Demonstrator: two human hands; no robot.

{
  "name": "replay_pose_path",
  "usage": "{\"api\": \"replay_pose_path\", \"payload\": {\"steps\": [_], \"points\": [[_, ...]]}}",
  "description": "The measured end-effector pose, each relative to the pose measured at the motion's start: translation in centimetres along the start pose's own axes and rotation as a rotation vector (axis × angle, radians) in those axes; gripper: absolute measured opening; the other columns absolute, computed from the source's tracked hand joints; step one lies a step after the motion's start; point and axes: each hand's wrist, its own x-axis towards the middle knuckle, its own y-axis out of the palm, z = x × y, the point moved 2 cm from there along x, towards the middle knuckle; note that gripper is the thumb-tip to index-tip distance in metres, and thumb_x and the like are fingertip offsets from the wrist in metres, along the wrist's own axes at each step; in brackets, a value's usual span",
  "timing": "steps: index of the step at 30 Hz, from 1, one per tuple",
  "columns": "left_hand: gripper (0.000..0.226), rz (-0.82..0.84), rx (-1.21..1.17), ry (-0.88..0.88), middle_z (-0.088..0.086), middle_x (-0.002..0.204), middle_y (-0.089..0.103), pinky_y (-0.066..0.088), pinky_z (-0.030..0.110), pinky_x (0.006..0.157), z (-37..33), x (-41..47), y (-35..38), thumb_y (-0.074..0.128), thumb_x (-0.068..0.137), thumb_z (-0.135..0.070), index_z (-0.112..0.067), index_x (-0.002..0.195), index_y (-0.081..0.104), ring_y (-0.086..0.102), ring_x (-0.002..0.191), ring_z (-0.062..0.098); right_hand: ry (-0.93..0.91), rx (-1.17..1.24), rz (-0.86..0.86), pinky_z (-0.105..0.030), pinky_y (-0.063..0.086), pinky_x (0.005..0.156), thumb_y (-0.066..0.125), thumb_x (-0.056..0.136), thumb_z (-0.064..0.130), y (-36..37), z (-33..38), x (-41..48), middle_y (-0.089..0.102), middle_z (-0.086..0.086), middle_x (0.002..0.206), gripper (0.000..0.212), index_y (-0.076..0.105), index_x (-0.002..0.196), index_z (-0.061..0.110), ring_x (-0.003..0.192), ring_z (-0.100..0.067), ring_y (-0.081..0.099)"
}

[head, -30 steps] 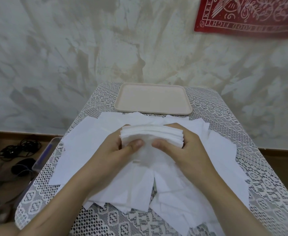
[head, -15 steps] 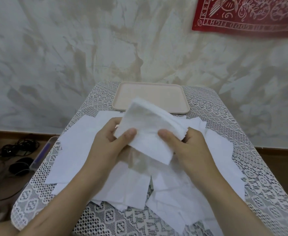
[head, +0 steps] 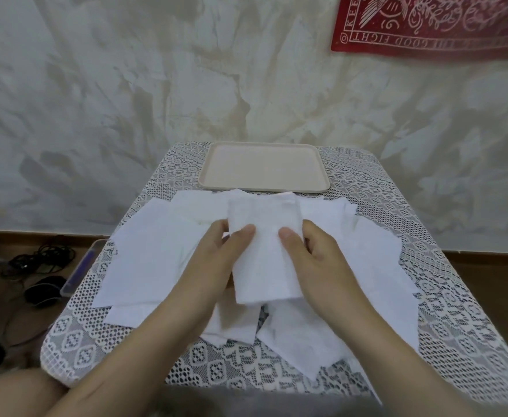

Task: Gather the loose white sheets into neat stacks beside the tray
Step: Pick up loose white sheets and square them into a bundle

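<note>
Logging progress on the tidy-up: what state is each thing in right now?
Stack, held between both hands.
Left hand, gripping the stack.
Right hand, gripping the stack.
Loose sheets, spread overlapping on the table.
Tray, flat at the table's far end.

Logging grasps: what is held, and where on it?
The stack of white sheets, held by its side edges: left hand on the left, right hand on the right.

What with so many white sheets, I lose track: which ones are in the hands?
The squared-up bundle, gripped by the left hand and the right hand with thumbs on top; the other sheets lie scattered flat beneath.
</note>
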Motion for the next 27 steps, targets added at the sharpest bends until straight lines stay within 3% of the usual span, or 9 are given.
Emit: {"api": "replay_pose_path", "payload": {"steps": [3,7,9,11,14,16,20,23,27], "points": [[0.024,-0.029,0.037,0.035,-0.012,0.113,0.079,0.058,0.033,0.091,0.6,-0.6,1.6,0.059,0.106,-0.040,-0.033,0.128,0.066,0.075,0.103,0.009,0.029,0.065,0.011,-0.046,0.055,0.090,0.049,0.099,0.057,1.3,-0.2,-0.9,0.072,0.002,0.100,0.039,0.061,0.108,0.021,0.095,-0.015,0.069],[0.019,-0.060,0.105,0.099,-0.020,0.105,0.078,0.056,0.016,0.071,0.7,-0.8,2.2,0.054,0.107,-0.035,-0.037,0.122,0.065,0.075,0.093,0.000,0.020,0.021,0.027,-0.050,0.056,0.090,0.042,0.092,0.064,0.9,-0.4,-0.9,0.073,0.008,0.100,0.045,0.062,0.108,0.026,0.095,-0.011,0.070],[0.019,-0.065,0.120,0.116,-0.017,0.105,0.078,0.058,0.020,0.072,0.6,-0.7,2.2,0.058,0.105,-0.036,-0.035,0.121,0.066,0.075,0.093,0.003,0.013,-0.008,0.049,-0.053,0.059,0.082,0.043,0.091,0.066,0.2,-0.4,-0.7,0.072,0.005,0.095,0.047,0.063,0.103,0.025,0.090,-0.015,0.071],[0.025,-0.078,0.155,0.127,-0.009,0.108,0.078,0.061,0.035,0.079,0.3,-0.3,2.0,0.066,0.101,-0.045,-0.032,0.123,0.067,0.076,0.097,0.012,0.018,-0.052,0.086,-0.053,0.061,0.065,0.048,0.093,0.062,-0.7,-0.3,-0.3,0.068,-0.001,0.082,0.045,0.062,0.094,0.019,0.074,-0.023,0.072],[0.044,-0.124,0.202,0.131,-0.003,0.112,0.078,0.060,0.052,0.092,-0.2,0.5,1.0,0.064,0.087,-0.055,-0.029,0.123,0.069,0.075,0.102,0.021,0.044,-0.122,0.044,-0.039,0.054,0.051,0.057,0.099,0.039,-3.2,-0.8,0.8,0.065,0.001,0.064,0.030,0.063,0.081,0.015,0.052,-0.019,0.065],[0.043,-0.135,0.202,0.102,-0.003,0.112,0.078,0.058,0.059,0.096,-0.4,1.1,0.2,0.066,0.085,-0.055,-0.031,0.121,0.070,0.075,0.104,0.024,0.072,-0.214,-0.050,-0.036,0.053,0.055,0.062,0.095,0.033,-5.5,-1.8,1.5,0.067,0.006,0.066,0.020,0.068,0.080,0.021,0.057,-0.017,0.064],[0.026,-0.124,0.192,0.034,0.000,0.112,0.078,0.060,0.059,0.091,-0.1,1.9,-0.8,0.071,0.096,-0.046,-0.033,0.119,0.071,0.074,0.108,0.031,0.161,-0.480,-0.110,-0.032,0.047,0.072,0.072,0.088,0.042,-8.3,-3.2,1.6,0.065,0.009,0.077,0.018,0.066,0.083,0.026,0.077,-0.018,0.065],[0.029,-0.129,0.179,0.016,0.002,0.116,0.077,0.064,0.054,0.080,0.0,1.5,-0.7,0.070,0.096,-0.048,-0.034,0.121,0.069,0.073,0.109,0.031,0.241,-0.405,-0.060,-0.032,0.045,0.069,0.073,0.084,0.048,-8.3,-3.6,1.1,0.064,0.008,0.081,0.026,0.064,0.089,0.025,0.079,-0.018,0.065],[0.026,-0.114,0.169,0.016,-0.001,0.115,0.078,0.061,0.054,0.091,0.1,1.0,-0.4,0.066,0.100,-0.043,-0.032,0.124,0.067,0.074,0.109,0.027,0.259,-0.347,-0.038,-0.035,0.052,0.069,0.076,0.082,0.052,-8.5,-4.2,1.0,0.067,0.008,0.072,0.034,0.065,0.087,0.021,0.071,-0.016,0.065]]}}
